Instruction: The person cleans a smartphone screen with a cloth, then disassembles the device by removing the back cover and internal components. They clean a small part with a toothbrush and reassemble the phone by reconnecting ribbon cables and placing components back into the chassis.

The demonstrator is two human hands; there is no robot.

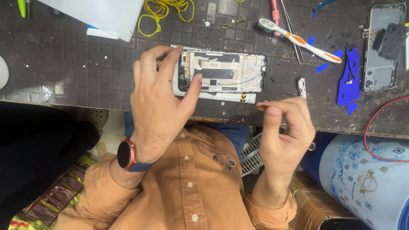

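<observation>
Steadying opened phone (222,75) with left hand (160,94), fingers spread | right hand (285,129) pinched a small tool | I judged it light, fragile; hold frame edges.

A single head-worn camera looks almost straight down from close above, the dark surface (66,63) filling the frame's 12 o'clock half, the wearer's orange shirt (189,200) at 6 o'clock, and no second view sharing the scene.
</observation>
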